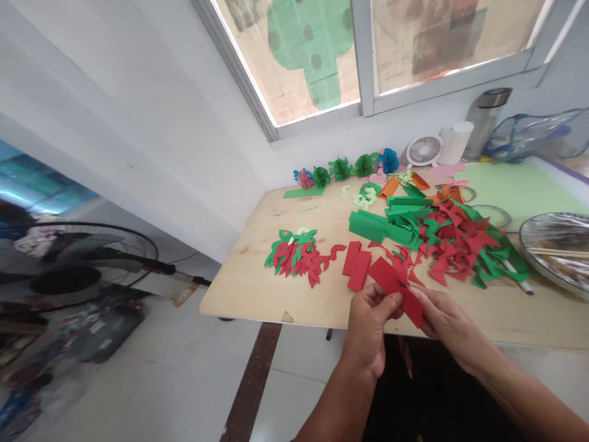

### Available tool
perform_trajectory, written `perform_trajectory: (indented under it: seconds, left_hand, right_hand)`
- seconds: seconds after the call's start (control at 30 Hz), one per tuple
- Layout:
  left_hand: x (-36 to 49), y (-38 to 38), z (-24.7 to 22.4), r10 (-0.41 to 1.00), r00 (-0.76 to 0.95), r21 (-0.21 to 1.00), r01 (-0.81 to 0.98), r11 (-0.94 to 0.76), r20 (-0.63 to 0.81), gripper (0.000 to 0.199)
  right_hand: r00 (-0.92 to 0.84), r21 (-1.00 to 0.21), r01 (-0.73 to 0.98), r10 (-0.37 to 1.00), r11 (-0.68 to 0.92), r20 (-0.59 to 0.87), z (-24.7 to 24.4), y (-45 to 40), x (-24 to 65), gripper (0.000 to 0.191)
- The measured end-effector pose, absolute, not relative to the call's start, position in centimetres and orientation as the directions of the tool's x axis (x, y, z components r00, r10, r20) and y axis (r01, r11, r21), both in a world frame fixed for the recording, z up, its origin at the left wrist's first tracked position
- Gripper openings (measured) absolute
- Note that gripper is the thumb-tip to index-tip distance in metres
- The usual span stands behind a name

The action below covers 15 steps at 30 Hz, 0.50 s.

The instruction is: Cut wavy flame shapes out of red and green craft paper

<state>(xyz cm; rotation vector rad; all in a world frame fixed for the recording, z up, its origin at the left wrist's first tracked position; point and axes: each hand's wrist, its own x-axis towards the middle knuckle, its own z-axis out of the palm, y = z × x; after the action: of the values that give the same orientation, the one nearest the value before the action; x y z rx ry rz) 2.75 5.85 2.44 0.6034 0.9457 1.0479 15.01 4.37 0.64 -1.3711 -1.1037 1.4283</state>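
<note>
So we've got a folded red paper strip (pixel 387 277) up in front of us, just over the near edge of the pale wooden worktop (pixel 248 288). Our left hand (pixel 373 312) pinches it between thumb and bent fingers along its lower side. Our right hand (pixel 439 312) is at the strip's right end with the fingers curled in, but we honestly can't tell how tightly they close, since they're partly hidden.

Just beyond our left hand lie some flat red paper rectangles (pixel 357 265), overlapping each other. Toward the left edge we have a small heap of curvy red and green paper cutouts (pixel 297 258). A way bigger, messier pile of red and green paper scraps (pixel 455 245) spreads over toward the right, with folded green paper strips (pixel 367 226) at its left side.

Along the far edge, by the wall, sits a row of pleated green, pink and blue paper balls (pixel 340 169), then a small round white fan (pixel 424 150). Over on the right there's a plastic-covered round bowl (pixel 559 245) with chopsticks on top.
</note>
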Motion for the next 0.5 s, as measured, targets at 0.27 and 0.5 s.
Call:
perform_trajectory:
  seconds: [0.27,0.5]
  left_hand:
    - [3.0,6.2,3.1,0.934,0.071,0.826,-0.447,0.343,-0.350,0.020]
    - [4.0,6.3,3.3,0.947,-0.030,0.838,-0.475,0.267,-0.319,0.017]
  right_hand:
    - [-0.054,-0.965,-0.008,0.964,-0.263,-0.262,0.6,4.3,15.3,0.051]
    - [0.000,-0.972,-0.062,0.973,-0.229,-0.229,0.5,4.2,15.2,0.051]
